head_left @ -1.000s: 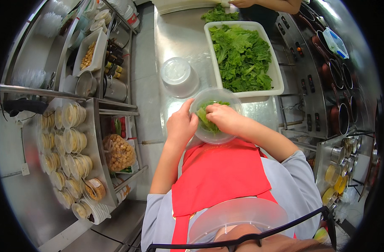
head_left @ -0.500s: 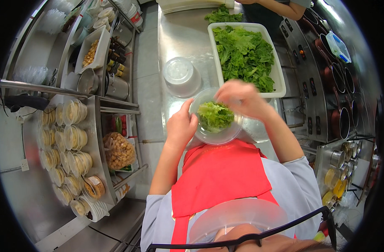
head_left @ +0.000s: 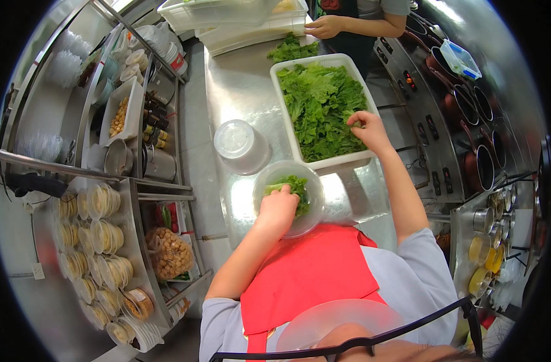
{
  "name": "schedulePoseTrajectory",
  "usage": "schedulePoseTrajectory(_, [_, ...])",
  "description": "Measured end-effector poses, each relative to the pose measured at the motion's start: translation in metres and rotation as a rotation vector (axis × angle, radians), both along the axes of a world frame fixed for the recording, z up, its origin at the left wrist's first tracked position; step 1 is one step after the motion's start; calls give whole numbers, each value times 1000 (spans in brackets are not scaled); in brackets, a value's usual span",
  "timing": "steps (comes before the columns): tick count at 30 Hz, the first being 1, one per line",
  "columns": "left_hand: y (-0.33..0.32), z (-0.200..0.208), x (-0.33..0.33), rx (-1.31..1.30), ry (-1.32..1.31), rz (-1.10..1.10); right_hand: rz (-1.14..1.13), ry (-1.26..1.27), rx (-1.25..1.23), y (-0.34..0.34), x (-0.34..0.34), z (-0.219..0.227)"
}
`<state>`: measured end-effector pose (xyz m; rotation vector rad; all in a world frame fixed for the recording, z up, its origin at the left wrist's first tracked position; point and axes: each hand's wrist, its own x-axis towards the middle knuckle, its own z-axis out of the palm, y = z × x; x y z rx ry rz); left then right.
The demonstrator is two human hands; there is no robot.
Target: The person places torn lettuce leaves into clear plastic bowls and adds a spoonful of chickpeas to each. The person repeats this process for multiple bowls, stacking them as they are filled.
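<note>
A clear round plastic bowl (head_left: 314, 208) stands on the metal table close to my apron, with green lettuce (head_left: 298, 187) inside. My left hand (head_left: 278, 210) reaches down into the bowl, its fingers curled onto that lettuce; the fingertips are partly hidden among the leaves. Farther right, my right hand (head_left: 369, 131) is at the right side of a white plastic basket (head_left: 287, 120) heaped with torn lettuce leaves (head_left: 321, 99). Its thumb and fingers are pinched together on a bit of leaf at the top of the heap.
An upturned stack of clear bowls (head_left: 242, 148) stands left of the basket on the steel table (head_left: 218, 84). More lettuce (head_left: 292, 49) lies beyond it. A co-worker's hand (head_left: 325, 27) is near the white bins (head_left: 251, 35). Shelves with lidded tubs (head_left: 105, 200) line the left; pans (head_left: 480, 169) hang right.
My left hand has gone from the bowl's rim to the lettuce inside. My right hand has moved from above the bowl to the basket. The view has shifted, and the co-worker's hand shows more.
</note>
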<state>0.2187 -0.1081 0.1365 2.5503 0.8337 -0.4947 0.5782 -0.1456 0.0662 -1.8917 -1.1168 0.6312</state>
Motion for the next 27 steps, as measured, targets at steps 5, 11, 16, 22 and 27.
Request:
schedulePoseTrajectory(5, [3,13,-3,-81,84,-8,-30,-451,-74,-4,4,-1])
schedulePoseTrajectory(11, [0,59,-26,76,-360,114,-33,-570,-40,19,-11,-21])
schedulePoseTrajectory(16, [11,70,-71,186,-713,246,-114,-263,362,16,-11,9])
schedulePoseTrajectory(22, [10,59,-98,140,-847,401,-241,235,298,18,-18,23])
schedulePoseTrajectory(27, [15,53,-103,157,-895,415,-330,588,405,16,-40,50])
